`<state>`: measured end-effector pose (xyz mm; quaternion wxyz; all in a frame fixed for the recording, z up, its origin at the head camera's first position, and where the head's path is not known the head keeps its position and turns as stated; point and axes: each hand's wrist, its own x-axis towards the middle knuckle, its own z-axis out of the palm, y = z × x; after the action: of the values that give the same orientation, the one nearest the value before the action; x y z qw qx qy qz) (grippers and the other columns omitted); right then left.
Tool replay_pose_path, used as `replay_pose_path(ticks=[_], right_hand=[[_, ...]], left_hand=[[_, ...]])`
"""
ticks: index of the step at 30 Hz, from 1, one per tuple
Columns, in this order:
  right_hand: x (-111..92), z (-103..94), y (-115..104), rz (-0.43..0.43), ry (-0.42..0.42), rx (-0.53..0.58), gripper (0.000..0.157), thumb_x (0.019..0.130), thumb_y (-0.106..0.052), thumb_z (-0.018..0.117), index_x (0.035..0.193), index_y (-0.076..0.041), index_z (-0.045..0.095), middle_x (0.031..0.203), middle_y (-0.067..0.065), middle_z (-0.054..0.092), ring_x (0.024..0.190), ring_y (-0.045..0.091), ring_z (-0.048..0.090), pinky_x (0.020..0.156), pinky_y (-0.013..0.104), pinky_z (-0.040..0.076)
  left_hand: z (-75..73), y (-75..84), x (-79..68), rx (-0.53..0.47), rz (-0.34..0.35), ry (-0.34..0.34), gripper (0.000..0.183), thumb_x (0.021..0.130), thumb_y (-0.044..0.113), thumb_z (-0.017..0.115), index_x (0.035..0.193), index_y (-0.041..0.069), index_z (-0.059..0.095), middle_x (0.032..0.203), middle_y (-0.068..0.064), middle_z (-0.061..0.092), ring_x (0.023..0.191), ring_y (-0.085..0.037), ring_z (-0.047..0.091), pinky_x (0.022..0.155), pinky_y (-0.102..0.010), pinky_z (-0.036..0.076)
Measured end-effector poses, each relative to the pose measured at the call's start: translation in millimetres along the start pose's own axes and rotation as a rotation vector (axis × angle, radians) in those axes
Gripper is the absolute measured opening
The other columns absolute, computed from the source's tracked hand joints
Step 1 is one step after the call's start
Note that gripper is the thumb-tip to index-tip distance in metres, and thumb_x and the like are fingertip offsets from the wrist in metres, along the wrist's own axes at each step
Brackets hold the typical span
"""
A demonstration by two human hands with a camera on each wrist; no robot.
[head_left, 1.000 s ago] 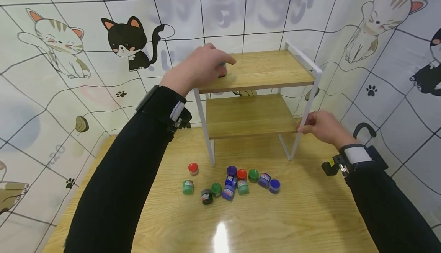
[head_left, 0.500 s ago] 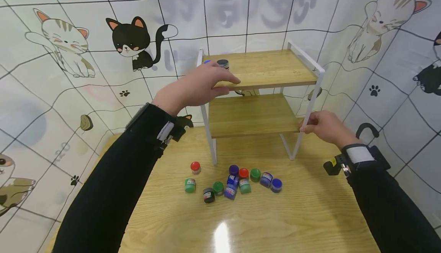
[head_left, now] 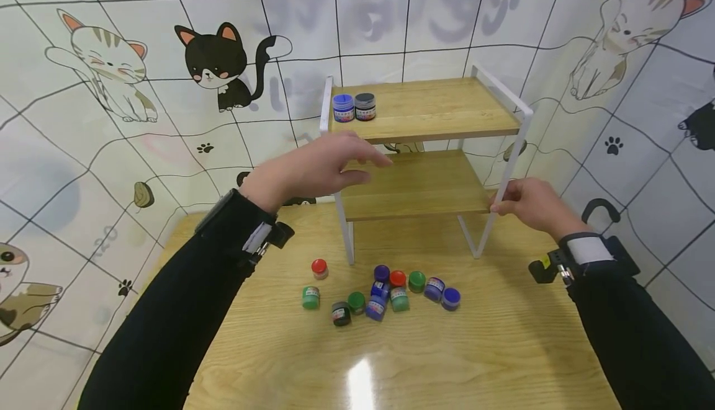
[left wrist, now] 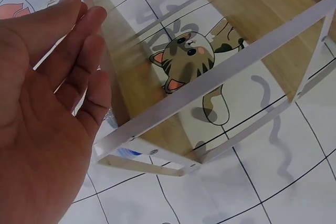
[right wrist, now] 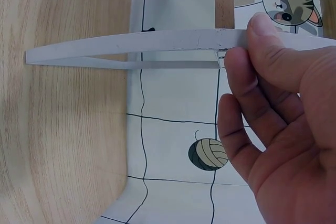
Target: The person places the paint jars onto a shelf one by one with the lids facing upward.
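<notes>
A two-tier wooden shelf (head_left: 430, 111) with a white metal frame stands at the back of the table. At the left of its top board, a blue jar (head_left: 343, 107) and a black-lidded jar (head_left: 365, 107) sit side by side, upright. My left hand (head_left: 321, 171) hovers in front of the shelf's left side, fingers relaxed and holding nothing; the left wrist view shows its bare palm (left wrist: 47, 103) beside the frame. My right hand (head_left: 533, 206) pinches the right front leg of the frame between thumb and fingers, also seen in the right wrist view on the white bar (right wrist: 157, 41).
Several small jars lie or stand on the table (head_left: 447, 360) before the shelf, among them a red-lidded jar (head_left: 319, 268), a green jar (head_left: 310, 297), a black jar (head_left: 341, 314) and a blue-lidded jar (head_left: 450, 299). A cat-printed sheet (head_left: 301, 19) hangs behind.
My left hand has let go of the black-lidded jar on the top board and moved down and toward me. The right hand keeps its hold on the frame.
</notes>
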<state>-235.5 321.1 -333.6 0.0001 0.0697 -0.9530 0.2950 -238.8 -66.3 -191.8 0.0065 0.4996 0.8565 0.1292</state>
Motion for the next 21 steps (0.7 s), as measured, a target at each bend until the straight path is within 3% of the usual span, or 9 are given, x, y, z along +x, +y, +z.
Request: replay_pose_path(ticks=[5,10,15,21], right_hand=[[0,-0.4,0,0.002,-0.005,0.006,0.018,0.089,-0.016,0.068,0.1,-0.002,0.069,0.093,0.016,0.068,0.093,0.037,0.06,0.08,0.055,0.044],[0,-1.2,1,-0.002,-0.003,-0.002,0.019,0.089,-0.017,0.068,0.1,-0.002,0.069,0.092,0.015,0.069,0.09,0.034,0.06,0.078,0.052,0.045],[0,-1.6,1,-0.001,-0.002,0.0,0.019,0.089,-0.018,0.068,0.099,-0.003,0.069,0.091,0.014,0.069,0.089,0.033,0.06,0.077,0.049,0.045],[0,-0.6,3,-0.005,-0.002,0.003,0.018,0.089,-0.018,0.068,0.099,-0.003,0.069,0.092,0.015,0.069,0.091,0.035,0.061,0.078,0.051,0.045]], left_hand=[[19.3,-3.6,-9.1,-0.07,-0.007,-0.058,0.03,0.096,0.013,0.057,0.126,0.013,0.061,0.128,-0.001,0.06,0.116,-0.013,0.053,0.099,-0.033,0.044],[50.0,-12.0,-20.8,-0.07,-0.032,-0.135,0.028,0.095,0.014,0.059,0.123,0.013,0.063,0.124,-0.001,0.063,0.113,-0.016,0.055,0.097,-0.035,0.045],[79.8,-21.0,-34.0,-0.1,-0.088,-0.216,0.029,0.094,0.015,0.06,0.123,0.014,0.063,0.122,-0.001,0.064,0.11,-0.018,0.057,0.095,-0.036,0.047],[105.4,-29.0,-48.3,-0.128,-0.153,-0.284,0.031,0.093,0.015,0.062,0.124,0.016,0.062,0.121,0.001,0.064,0.107,-0.018,0.057,0.092,-0.036,0.048]])
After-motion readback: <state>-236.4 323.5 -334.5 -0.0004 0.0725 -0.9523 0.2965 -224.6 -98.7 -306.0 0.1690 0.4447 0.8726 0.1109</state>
